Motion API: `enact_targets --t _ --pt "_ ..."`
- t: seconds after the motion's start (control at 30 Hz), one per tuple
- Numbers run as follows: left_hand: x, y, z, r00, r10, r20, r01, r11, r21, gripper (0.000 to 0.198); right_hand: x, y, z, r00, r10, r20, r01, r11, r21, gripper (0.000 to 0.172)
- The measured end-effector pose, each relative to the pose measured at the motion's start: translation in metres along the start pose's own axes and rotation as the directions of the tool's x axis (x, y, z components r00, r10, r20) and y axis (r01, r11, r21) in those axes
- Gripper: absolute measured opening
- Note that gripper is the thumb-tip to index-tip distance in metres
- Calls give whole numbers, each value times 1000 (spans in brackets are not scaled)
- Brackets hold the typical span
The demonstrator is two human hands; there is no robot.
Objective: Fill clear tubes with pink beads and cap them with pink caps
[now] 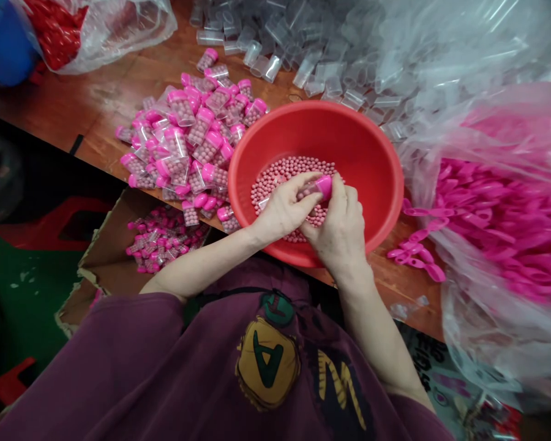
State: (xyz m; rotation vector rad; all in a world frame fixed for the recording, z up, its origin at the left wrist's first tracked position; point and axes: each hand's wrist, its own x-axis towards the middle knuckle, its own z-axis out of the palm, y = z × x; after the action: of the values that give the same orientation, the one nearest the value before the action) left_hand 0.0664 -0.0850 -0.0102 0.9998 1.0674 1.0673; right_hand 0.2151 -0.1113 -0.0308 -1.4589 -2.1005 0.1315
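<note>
Both my hands are inside a red plastic bowl (371, 147) that holds a layer of small pink beads (284, 171). My left hand (282, 208) is wrapped round a small clear vial (305, 191) filled with beads. My right hand (340, 226) pinches the pink cap (324, 185) at the vial's end. The two hands touch each other over the beads.
A heap of filled, pink-capped vials (190, 138) lies left of the bowl on the wooden table (105, 104). More filled vials sit in a cardboard box (114, 245) below. Empty clear vials (312, 55) lie behind. A plastic bag of pink caps (500, 214) is at right.
</note>
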Motion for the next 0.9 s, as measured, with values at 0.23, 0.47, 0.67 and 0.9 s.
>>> enact_targets --t 0.23,0.47,0.67,0.9 --pt "-1 -1 5 1000 27 -15 -27 1000 12 38 14 1 -6 999 -12 -37 11 999 -53 60" --pt "0 3 6 1000 3 21 -2 999 -54 31 18 6 -10 998 13 62 -11 999 -41 53" --pt "-2 4 6 998 -23 65 25 999 -33 15 21 13 -14 989 -56 140 66 995 -69 57" --pt "13 46 -39 1000 -27 2 26 973 228 49 48 30 -24 949 -132 286 31 943 331 80"
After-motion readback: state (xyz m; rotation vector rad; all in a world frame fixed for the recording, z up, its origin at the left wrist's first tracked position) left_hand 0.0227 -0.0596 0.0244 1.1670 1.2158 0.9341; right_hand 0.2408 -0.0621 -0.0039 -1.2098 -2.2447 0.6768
